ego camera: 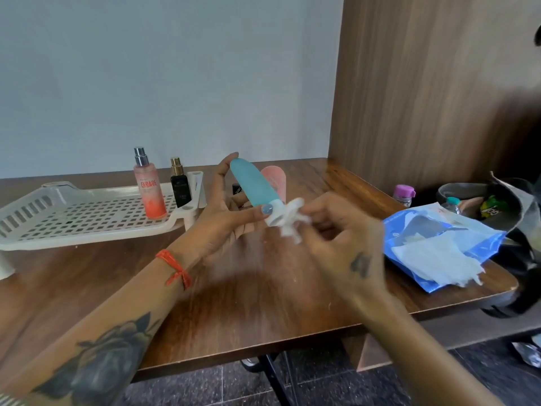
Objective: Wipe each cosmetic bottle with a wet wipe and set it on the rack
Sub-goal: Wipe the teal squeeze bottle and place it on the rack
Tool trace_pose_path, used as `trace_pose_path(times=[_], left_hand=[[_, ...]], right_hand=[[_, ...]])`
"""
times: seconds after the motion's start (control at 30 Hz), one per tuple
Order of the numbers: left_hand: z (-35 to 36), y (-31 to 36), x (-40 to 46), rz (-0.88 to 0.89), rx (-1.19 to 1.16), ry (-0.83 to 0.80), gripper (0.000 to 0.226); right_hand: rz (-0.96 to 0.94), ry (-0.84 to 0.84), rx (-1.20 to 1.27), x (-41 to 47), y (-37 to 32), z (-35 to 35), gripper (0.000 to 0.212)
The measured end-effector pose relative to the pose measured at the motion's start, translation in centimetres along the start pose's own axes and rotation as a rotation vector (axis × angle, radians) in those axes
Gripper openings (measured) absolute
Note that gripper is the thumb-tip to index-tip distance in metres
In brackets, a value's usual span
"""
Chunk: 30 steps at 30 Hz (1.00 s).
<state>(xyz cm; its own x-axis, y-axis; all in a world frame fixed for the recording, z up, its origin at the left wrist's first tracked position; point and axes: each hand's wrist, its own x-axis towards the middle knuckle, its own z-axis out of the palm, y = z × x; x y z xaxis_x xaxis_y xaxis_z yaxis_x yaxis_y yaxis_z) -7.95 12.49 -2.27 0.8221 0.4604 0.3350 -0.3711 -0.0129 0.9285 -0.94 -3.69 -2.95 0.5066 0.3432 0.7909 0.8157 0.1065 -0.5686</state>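
The left hand [231, 218] grips a teal plastic tube [251, 183]; the right hand [339, 235] pinches a white wet wipe [292, 221] against its cap. A pink tube [275, 177] stands just behind, with two spray bottles on the white slotted rack [73, 221] far left.

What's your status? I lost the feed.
Left hand grips teal tube. Right hand wipes its cap with wet wipe. Nothing in the way.
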Motion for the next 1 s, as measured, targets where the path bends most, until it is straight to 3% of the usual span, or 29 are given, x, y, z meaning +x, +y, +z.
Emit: trace_pose_path(times=[0.1,0.27,0.4,0.53,0.63,0.7,0.87,1.0], left_hand=[[-0.2,0.0,0.0,-0.034,0.022,-0.021,0.102],[-0.4,0.0,-0.1,-0.041,0.003,-0.040,0.099],[-0.5,0.1,-0.1,-0.062,-0.002,-0.052,0.098],[-0.7,0.0,-0.1,-0.087,-0.006,-0.059,0.094],[-0.6,0.1,-0.1,-0.092,0.003,-0.075,0.091],[-0.5,0.1,-0.1,-0.095,0.004,-0.086,0.089],[-0.5,0.3,-0.5,-0.150,0.018,-0.169,0.092],[-0.7,0.6,-0.6,-0.171,0.026,-0.263,0.091]], right_hand=[[-0.028,0.053,-0.266,1.6,1.5,-1.6,0.009],[0.065,-0.401,-0.639,2.9,3.0,-0.5,0.019],[0.143,-0.708,-0.702,3.9,2.8,-0.1,0.026],[0.190,-0.695,-0.583,4.2,3.2,-1.0,0.019],[0.154,-0.418,-0.406,5.2,2.9,-1.4,0.020],[0.149,-0.329,-0.216,6.3,2.1,-1.1,0.029],[0.236,-0.606,0.081,9.0,0.9,1.0,0.059],[0.243,-0.749,0.119,10.6,0.2,1.1,0.042]])
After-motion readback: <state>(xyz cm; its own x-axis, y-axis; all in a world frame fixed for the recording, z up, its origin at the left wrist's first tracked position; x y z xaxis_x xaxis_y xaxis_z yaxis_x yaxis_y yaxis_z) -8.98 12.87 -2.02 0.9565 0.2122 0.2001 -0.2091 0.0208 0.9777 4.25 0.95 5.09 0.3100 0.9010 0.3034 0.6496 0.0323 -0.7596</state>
